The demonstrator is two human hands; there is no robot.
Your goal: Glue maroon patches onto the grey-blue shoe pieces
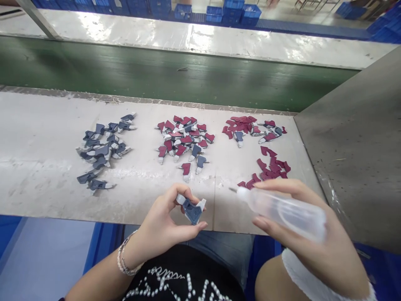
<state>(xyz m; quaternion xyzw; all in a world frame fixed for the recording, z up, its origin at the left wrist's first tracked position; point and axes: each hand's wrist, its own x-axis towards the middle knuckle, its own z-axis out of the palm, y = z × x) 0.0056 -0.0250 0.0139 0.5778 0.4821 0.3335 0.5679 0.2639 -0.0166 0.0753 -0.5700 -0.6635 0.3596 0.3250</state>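
Observation:
My left hand (171,221) grips a small blue-grey and white plastic part (192,211) between thumb and fingers, above the table's front edge. In my right hand (316,234) is a translucent squeeze bottle (288,213), tilted, its thin metal tip pointing left toward the held part but apart from it. Just beyond the bottle lie loose maroon pieces (274,167). A pile of maroon, blue and white assembled parts (184,138) sits at the middle of the table. To the left are several blue-grey parts (100,152).
More maroon pieces (241,125) lie at the back right beside a few assembled parts. A green conveyor belt (175,79) runs behind the pale table (37,167). A grey metal panel (360,146) stands at the right. Blue bins (214,14) line the far side.

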